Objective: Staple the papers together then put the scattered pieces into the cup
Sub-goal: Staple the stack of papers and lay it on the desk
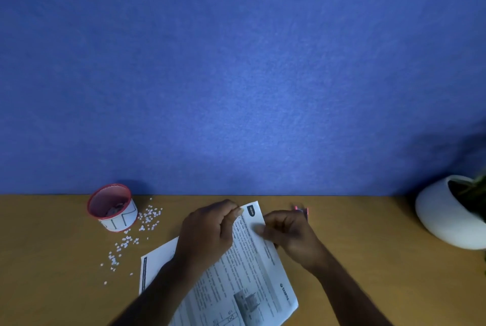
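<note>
White pot (pixel 436 216) right of papers (pixel 252 267)

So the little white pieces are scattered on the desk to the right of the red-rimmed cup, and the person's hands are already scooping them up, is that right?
Not quite. The head view shows the white pieces lying right of the cup, but untouched. Both the left hand and right hand are on the papers, near their top corner.
</note>
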